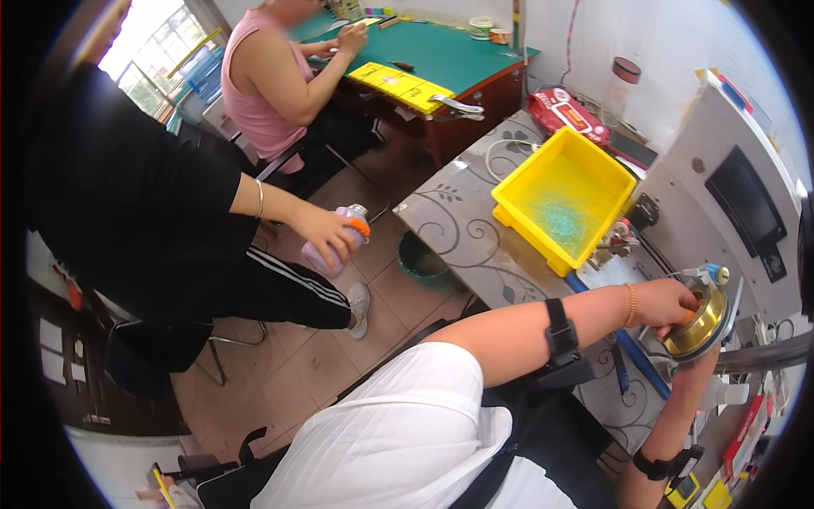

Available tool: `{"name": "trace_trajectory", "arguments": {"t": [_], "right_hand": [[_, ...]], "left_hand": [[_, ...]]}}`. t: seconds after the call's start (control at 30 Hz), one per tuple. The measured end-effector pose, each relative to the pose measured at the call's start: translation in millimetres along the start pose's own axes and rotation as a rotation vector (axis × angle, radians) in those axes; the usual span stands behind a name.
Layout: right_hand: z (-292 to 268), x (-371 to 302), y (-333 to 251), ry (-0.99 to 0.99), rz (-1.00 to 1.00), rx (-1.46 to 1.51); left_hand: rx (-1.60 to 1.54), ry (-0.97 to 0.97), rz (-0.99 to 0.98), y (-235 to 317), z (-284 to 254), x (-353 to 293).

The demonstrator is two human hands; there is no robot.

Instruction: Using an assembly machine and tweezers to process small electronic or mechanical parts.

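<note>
Red packet (570, 114): you see pale print on its face, too small to read.
Yellow strip (398, 86): you see dark marks, none legible.
Black plate (772, 261): you see a small pale mark, unreadable, on the grey machine (682, 161).

We count two hands of our own, one left (666, 304) and one right (697, 366), and one brass-coloured round part (702, 327) between them. We see two black straps (560, 334) on our arms. We find two other people, one standing (136, 195) and one seated (264, 93). We count two bracelets (630, 304), one ours and one on the standing person. We make out two tables, one green-topped (432, 59) and one patterned (462, 212). We tally one yellow tray (581, 165), one dark green bucket (415, 256), one lilac bottle (329, 267), one red packet (564, 112), one yellow strip (397, 85), two small tubs (481, 29) and one dark screen (746, 199). The bluish-green bits (560, 220) in the tray are too small for us to count.
</note>
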State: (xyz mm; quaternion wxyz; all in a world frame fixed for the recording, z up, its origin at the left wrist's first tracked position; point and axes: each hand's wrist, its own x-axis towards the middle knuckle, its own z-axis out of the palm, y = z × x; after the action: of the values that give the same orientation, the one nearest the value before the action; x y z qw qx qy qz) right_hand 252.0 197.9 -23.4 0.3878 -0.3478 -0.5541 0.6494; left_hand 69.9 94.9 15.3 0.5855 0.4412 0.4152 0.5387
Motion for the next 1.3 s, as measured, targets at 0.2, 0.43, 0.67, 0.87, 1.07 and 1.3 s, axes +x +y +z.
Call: {"name": "trace_trajectory", "arguments": {"t": [0.2, 0.43, 0.67, 0.87, 1.07, 1.3], "right_hand": [[-16, -1, -10, -0.121, 0.144, 0.139], [-54, -5, 9, -0.307, 0.146, 0.17], [-82, -48, 3, 0.232, 0.137, -0.145], [83, -109, -66, -0.142, -0.884, -0.887], [107, -88, -62, -0.222, -0.543, -1.059], [127, -74, -68, -0.212, -0.609, -1.118]], "left_hand": [[0.143, 0.197, 0.064, -4, 11, 2], [0.322, 0.431, 0.324, -15, 13, -14], [0.758, 0.591, 0.529, -10, 5, -35], [0.83, 0.628, 0.522, -1, -1, -62], [0.831, 0.574, 0.427, 1, -12, -87], [0.792, 0.525, 0.494, 11, -35, -96]]}}
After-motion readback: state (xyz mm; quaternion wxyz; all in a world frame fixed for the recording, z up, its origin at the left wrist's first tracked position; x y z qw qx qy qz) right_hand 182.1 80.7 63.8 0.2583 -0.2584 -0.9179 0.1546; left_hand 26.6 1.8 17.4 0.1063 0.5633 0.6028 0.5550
